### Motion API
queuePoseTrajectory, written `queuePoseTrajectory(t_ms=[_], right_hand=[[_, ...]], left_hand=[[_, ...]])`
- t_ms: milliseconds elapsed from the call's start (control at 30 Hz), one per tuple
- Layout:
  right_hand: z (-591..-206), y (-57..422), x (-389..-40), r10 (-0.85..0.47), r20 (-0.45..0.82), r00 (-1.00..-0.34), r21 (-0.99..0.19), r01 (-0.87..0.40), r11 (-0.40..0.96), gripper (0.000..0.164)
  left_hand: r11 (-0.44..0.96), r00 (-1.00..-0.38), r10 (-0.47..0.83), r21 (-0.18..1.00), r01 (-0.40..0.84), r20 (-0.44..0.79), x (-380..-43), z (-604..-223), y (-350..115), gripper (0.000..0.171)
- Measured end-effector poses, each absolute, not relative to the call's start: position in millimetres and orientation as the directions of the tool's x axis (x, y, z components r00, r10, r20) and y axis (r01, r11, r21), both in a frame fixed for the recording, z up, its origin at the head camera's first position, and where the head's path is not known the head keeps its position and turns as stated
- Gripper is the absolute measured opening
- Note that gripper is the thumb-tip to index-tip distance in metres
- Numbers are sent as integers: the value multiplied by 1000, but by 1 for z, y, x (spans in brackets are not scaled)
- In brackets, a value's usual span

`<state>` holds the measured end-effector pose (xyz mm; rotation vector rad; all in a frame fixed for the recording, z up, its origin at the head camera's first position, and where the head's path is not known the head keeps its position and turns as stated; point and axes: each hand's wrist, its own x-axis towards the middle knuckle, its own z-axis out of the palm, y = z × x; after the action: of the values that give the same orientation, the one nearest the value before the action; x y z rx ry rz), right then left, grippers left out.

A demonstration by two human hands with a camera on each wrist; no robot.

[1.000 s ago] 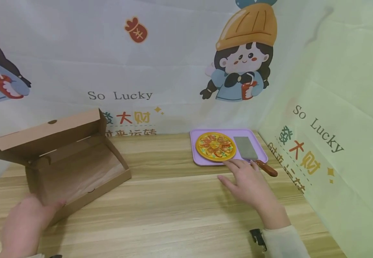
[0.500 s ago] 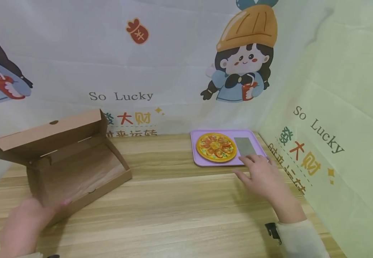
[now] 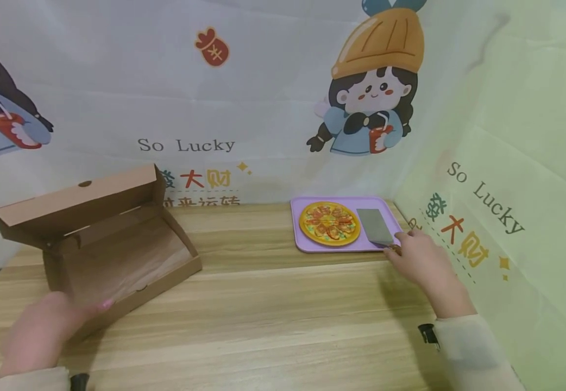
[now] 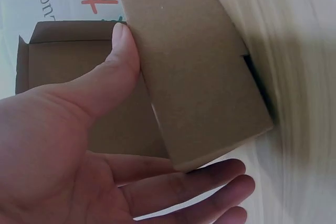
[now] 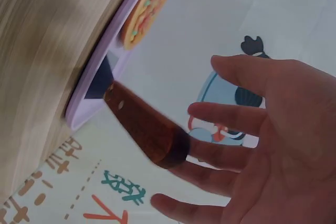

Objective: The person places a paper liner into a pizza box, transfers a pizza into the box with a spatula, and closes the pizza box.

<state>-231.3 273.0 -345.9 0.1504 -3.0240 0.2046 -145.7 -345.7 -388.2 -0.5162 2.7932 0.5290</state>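
Note:
A cardboard box point(image 3: 165, 281) stands on the left of the table with its lid up. My left hand point(image 3: 43, 331) grips its near left corner; in the left wrist view the thumb lies over the wall's edge and the fingers are beneath. A purple tray point(image 3: 304, 245) at the back right bears a toy pizza point(image 3: 329, 223) and a spatula with a grey blade point(image 3: 375, 225). My right hand point(image 3: 427, 266) is at the spatula's brown handle point(image 5: 149, 124), which sticks out past the tray. The right wrist view shows its thumb and fingers spread around the handle, not closed.
The wooden tabletop point(image 3: 263, 315) spans between box and tray. A printed cloth point(image 3: 273, 108) hangs behind the table, and another cloth wall point(image 3: 522, 163) rises close to my right hand.
My right hand has moved right, from beside the pizza across the spatula to its handle. The left hand stays on the box, which has barely shifted in view.

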Motion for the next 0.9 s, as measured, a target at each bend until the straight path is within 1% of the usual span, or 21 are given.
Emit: queuePoseTrajectory(t_ms=[200,267,433,533,633,900], right_hand=[[-348,282,-238,-59,37,-998,-140,-63,988,53],[-349,284,-239,-46,1,-999,-163,-45,986,50],[-354,287,-240,-46,-57,-997,-211,-33,977,36],[-357,288,-241,-49,-50,-998,-223,-37,974,30],[-360,289,-242,-38,-36,-999,-218,-29,976,27],[-370,289,-248,-19,-16,-1000,-219,-15,976,29]], left_hand=[[879,-904,-282,292,-378,-321,-148,-385,-347,112],[881,-903,-278,288,-376,-328,-149,-385,-347,113],[886,-892,-280,263,-383,-355,-153,-385,-347,118],[886,-883,-285,249,-392,-373,-155,-384,-347,120],[884,-875,-296,237,-403,-382,-155,-382,-345,121],[882,-866,-311,221,-417,-392,-154,-377,-340,120]])
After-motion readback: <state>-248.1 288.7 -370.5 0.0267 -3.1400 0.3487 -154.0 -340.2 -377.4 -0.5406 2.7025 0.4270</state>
